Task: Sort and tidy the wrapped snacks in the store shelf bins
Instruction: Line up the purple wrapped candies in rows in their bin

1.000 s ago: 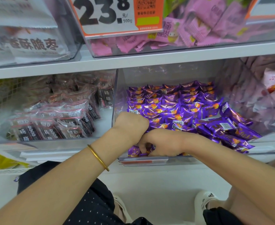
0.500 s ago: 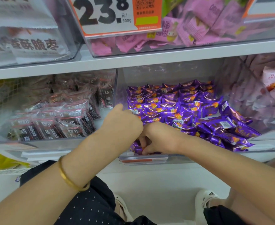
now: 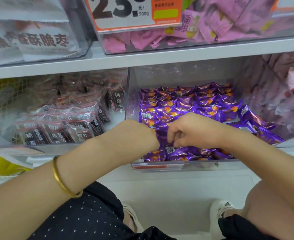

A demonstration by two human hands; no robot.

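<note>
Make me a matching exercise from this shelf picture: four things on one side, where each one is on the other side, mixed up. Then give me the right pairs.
Things
1. purple snacks
2. pink snacks
3. dark packs
4. gold bracelet

Places
A. up top, behind the price tag
B. on the left wrist
C. low down, under the left hand and right hand
D. low down, left of both hands

Pairs: 1-C, 2-A, 3-D, 4-B
</note>
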